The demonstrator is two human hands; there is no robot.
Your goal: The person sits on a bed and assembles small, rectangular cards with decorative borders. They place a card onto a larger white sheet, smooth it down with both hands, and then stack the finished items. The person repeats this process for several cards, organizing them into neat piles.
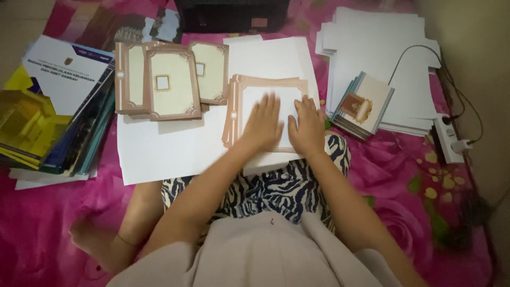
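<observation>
You sit on a pink flowered bedspread (pixel 42 234). A large white sheet (pixel 175 143) lies before you, with white paper stacks (pixel 382 48) at two o'clock and books (pixel 53 106) at nine o'clock. Framed cards (pixel 170 79) lie at eleven o'clock. Your left hand (pixel 264 123) and right hand (pixel 306 125) press flat on a bordered card stack (pixel 265 90) at twelve o'clock, fingers (pixel 271 103) straight and slightly spread, gripping nothing.
</observation>
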